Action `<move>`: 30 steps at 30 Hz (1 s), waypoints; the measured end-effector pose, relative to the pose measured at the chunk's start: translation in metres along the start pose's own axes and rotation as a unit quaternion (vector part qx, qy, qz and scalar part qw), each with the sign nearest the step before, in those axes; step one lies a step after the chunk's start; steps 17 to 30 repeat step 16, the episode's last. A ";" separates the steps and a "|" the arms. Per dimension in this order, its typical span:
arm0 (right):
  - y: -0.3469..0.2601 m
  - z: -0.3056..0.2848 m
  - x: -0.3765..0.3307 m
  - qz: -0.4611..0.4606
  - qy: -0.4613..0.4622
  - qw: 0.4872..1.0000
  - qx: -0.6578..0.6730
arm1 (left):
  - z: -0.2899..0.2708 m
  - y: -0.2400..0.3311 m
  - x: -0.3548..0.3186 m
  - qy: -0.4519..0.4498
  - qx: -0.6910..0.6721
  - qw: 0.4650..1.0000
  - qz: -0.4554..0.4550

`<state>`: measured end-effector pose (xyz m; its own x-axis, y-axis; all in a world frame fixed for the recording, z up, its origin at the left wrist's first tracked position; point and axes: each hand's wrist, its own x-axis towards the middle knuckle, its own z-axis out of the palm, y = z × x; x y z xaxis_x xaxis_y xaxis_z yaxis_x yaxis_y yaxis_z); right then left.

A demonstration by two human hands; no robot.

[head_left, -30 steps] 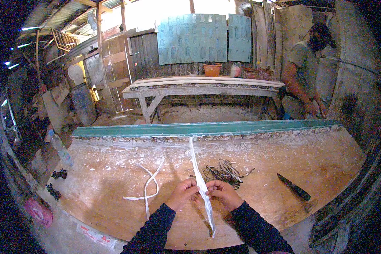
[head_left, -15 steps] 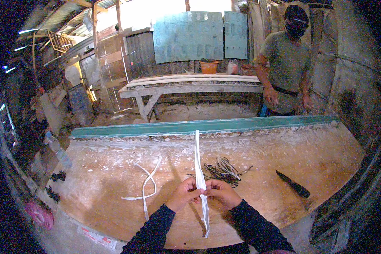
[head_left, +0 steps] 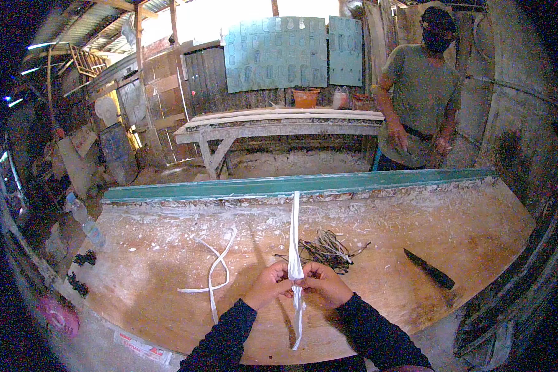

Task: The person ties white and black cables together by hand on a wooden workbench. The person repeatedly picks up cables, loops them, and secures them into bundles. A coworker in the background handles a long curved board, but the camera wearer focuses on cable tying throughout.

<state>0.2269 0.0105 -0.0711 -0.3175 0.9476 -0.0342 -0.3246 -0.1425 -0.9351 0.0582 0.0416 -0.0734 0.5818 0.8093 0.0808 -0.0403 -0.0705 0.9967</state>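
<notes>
Wooden workbench (head_left: 167, 248), both hands pinching white strip (head_left: 295, 242)

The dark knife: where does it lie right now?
In the head view the knife lies on the workbench, to the person's right, beyond the right hand and the tangle of dark strips.

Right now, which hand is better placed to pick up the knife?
Right. The knife lies on the workbench on the right hand's side; the left hand is farther. Both pinch the white strip.

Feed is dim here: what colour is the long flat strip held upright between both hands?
White, seen in the head view: the long flat strip.
</notes>
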 end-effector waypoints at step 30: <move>-0.002 0.002 0.000 -0.006 0.052 0.993 -0.109 | 0.007 0.028 -0.003 0.053 0.109 0.991 -0.060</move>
